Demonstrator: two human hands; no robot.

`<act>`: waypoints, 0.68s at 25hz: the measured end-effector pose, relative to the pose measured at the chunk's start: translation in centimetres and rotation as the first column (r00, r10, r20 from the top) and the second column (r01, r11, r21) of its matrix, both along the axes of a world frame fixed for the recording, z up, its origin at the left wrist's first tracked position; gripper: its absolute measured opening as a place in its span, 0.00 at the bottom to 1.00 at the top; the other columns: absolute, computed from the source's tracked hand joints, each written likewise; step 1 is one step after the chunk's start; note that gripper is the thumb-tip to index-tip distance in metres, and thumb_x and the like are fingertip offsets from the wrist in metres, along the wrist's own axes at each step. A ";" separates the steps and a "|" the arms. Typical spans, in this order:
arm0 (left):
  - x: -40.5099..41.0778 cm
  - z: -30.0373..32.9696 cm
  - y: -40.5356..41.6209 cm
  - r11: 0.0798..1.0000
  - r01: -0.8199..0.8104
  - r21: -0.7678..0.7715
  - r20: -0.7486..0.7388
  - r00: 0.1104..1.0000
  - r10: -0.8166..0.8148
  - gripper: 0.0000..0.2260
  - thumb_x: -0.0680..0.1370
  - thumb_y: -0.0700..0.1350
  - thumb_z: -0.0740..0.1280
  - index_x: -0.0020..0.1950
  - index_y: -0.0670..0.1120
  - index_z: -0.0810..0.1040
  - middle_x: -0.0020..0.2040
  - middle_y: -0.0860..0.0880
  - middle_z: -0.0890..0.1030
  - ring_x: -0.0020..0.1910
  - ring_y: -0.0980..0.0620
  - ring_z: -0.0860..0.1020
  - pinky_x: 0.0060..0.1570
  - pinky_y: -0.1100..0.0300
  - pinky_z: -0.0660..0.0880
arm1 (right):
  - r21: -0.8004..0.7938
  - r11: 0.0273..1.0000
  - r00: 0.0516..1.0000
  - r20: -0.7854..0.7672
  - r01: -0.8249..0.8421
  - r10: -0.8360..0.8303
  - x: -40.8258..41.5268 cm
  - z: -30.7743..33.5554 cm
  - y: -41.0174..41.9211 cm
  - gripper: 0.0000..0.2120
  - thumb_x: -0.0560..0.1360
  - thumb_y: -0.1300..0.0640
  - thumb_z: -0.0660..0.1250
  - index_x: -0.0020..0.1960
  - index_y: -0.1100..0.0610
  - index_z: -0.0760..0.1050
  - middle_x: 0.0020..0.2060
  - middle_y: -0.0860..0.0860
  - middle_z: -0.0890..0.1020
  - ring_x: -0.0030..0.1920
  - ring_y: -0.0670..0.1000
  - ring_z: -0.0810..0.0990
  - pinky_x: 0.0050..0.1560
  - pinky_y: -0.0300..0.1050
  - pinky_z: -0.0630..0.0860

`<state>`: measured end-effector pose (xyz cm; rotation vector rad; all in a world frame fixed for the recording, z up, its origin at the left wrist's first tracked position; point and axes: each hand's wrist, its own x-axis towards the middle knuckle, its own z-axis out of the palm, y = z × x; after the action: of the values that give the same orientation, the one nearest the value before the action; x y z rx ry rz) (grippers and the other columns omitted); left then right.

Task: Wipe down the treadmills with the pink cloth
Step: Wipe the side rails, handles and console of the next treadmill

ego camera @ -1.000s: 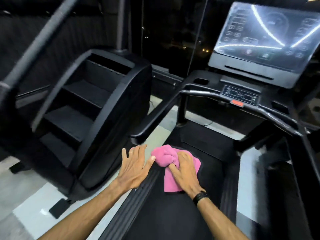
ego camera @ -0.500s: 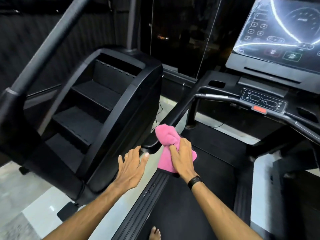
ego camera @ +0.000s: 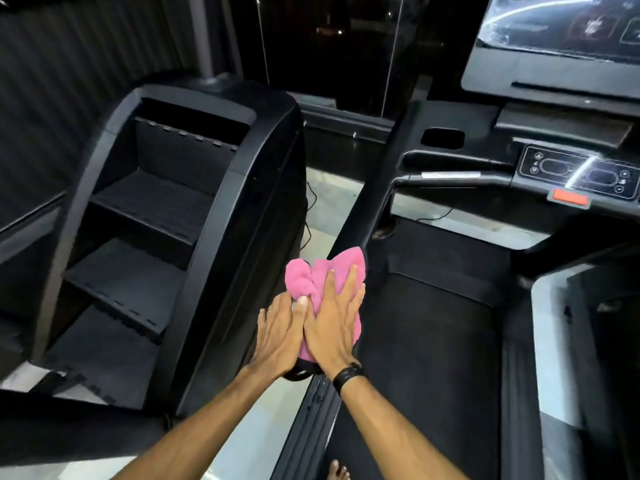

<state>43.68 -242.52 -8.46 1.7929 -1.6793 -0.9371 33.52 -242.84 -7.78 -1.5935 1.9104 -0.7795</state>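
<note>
The pink cloth [ego camera: 327,282] is draped over the near end of the treadmill's left handrail [ego camera: 367,206], a black bar that slopes from the console down toward the person. The right hand [ego camera: 334,323] lies flat on the cloth with its fingers straight and spread, pressing it onto the rail; a black wristband [ego camera: 347,375] sits on that wrist. The left hand [ego camera: 278,336] rests just beside it on the left, fingers straight, its thumb touching the cloth's lower left edge; neither hand curls around anything. The rounded black tip of the rail shows just below the two hands, and the cloth hangs a little past the rail's right edge.

To the right of the rail the treadmill belt [ego camera: 426,358] runs from near to far, bordered on its left by a ribbed side strip [ego camera: 311,420]. A bare foot [ego camera: 337,471] shows at the bottom edge on the belt. Farther off are the control panel [ego camera: 581,174] with a red tab [ego camera: 569,199] below it, and the large screen [ego camera: 561,39] at the top right.

To the left stands a black stair machine [ego camera: 166,230]; between its curved side and the handrail a narrow strip of pale floor [ego camera: 325,202] is open, with a thin cable on it. The far wall looks like dark glass, though the view there is too dim to be sure.
</note>
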 end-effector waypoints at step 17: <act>-2.7 -2.4 -4.5 0.983 0.048 -0.179 -0.376 0.920 -0.113 0.39 0.74 0.74 0.43 0.72 0.52 0.70 0.71 0.53 0.73 0.73 0.55 0.67 0.76 0.46 0.57 | -0.178 0.973 0.986 0.101 0.146 -0.130 -2.4 -0.7 -5.1 0.29 0.80 0.51 0.63 0.80 0.49 0.60 0.82 0.55 0.47 0.80 0.61 0.48 0.77 0.61 0.55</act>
<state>40.93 -247.05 -10.81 1.3338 -1.5347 -1.0700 31.09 -247.90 -8.43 -1.5150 1.9480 -1.0970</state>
